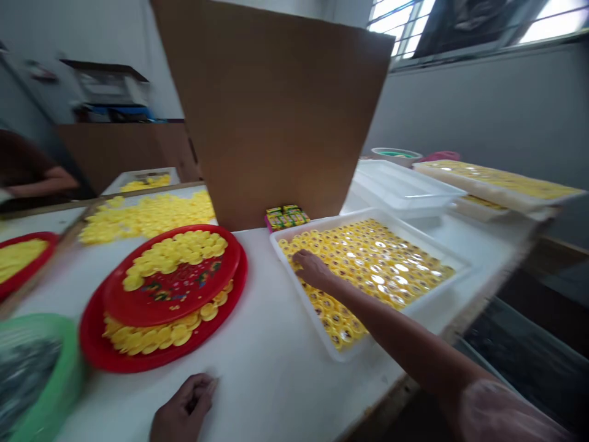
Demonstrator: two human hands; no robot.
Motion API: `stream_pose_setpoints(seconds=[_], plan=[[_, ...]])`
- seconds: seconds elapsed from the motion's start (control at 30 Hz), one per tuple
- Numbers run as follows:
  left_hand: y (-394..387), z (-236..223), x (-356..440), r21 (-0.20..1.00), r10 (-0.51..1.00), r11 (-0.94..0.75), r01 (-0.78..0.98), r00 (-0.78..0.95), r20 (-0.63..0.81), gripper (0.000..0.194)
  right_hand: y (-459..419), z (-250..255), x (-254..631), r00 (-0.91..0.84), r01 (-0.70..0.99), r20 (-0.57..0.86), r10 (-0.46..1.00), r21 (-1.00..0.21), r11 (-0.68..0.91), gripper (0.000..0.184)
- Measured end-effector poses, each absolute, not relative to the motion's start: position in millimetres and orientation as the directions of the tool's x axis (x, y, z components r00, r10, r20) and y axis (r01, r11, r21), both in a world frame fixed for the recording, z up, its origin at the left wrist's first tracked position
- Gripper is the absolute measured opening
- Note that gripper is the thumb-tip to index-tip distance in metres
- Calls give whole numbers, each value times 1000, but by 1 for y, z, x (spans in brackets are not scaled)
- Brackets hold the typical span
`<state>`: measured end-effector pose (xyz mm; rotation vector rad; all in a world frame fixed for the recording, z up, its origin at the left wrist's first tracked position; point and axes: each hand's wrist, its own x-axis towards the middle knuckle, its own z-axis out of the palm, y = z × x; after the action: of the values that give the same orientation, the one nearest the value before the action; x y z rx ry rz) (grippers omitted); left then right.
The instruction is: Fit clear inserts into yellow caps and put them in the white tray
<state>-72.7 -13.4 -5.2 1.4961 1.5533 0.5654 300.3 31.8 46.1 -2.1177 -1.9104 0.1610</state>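
Note:
My right hand [310, 268] reaches into the left side of a white tray [317, 313]. Its fingers point down and are drawn together among round yellow pieces with dark centres [354, 245], which fill the tray in rows. Whatever those fingertips pinch is hidden. Near the table's front edge, my left hand [184, 408] is closed, thumb against curled fingers; a blurred, pale trace shows at its tip, too indistinct to name. Beyond it, two stacked red plates [184, 294] carry overlapping yellow discs [177, 252], and part of the upper plate's printed surface is bare.
A tall cardboard sheet [280, 116] stands behind a small yellow-green box [288, 218]. Loose yellow discs [151, 213] lie heaped at back left. A green basin [69, 368] is at near left. Stacked white trays [405, 184] stand back right. A co-worker's arm [50, 182] shows far left.

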Motion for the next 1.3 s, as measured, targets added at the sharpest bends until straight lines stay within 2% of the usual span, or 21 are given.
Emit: stream_pose_setpoints(seconds=[0.07, 0.17, 0.27, 0.33, 0.43, 0.5, 0.57, 0.63, 0.73, 0.8, 0.87, 0.93, 1.13, 1.3], plan=[[-15, -5, -71, 867, 954, 140, 478, 170, -247, 32, 27, 48, 301, 98, 955, 125, 987, -290, -58, 26], [-13, 2, -71, 896, 933, 197, 397, 206, -296, 31, 24, 51, 304, 83, 957, 158, 984, -290, -34, 28], [-10, 26, -71, 911, 920, 241, 335, 221, -324, 30, 23, 63, 289, 61, 958, 275, 959, -287, 22, 24], [-6, 48, -69, 945, 938, 208, 251, 223, -265, 31, 24, 75, 263, -13, 938, 342, 940, -320, 130, 22], [10, 80, -67, 987, 972, 116, 112, 192, -136, 30, 33, 90, 213, -193, 865, 348, 917, -381, 327, 23], [31, 96, -68, 992, 984, 46, 115, 164, -64, 30, 45, 94, 182, -285, 809, 335, 898, -419, 413, 24], [58, 106, -69, 976, 987, -34, 217, 160, -1, 30, 63, 91, 162, -307, 778, 339, 889, -450, 439, 24], [89, 113, -72, 905, 977, -165, 391, 193, 95, 27, 86, 86, 153, -259, 787, 349, 901, -464, 406, 22], [138, 116, -71, 646, 946, -324, 691, 256, 200, 21, 124, 80, 156, -139, 859, 294, 946, -440, 263, 15], [168, 113, -65, 445, 941, -338, 829, 288, 179, 25, 149, 79, 163, -83, 896, 237, 968, -406, 177, 17], [195, 105, -55, 314, 943, -331, 890, 304, 132, 32, 173, 78, 169, -81, 912, 202, 976, -380, 155, 29], [216, 93, -42, 267, 946, -325, 907, 310, 98, 40, 195, 77, 173, -125, 915, 169, 978, -360, 179, 41], [251, 62, -11, 240, 950, -311, 920, 308, 51, 53, 248, 62, 169, -230, 915, 34, 973, -334, 228, 70], [262, 54, -13, 220, 939, -343, 913, 337, 66, 47, 263, 55, 162, -228, 924, -32, 973, -322, 206, 77]])
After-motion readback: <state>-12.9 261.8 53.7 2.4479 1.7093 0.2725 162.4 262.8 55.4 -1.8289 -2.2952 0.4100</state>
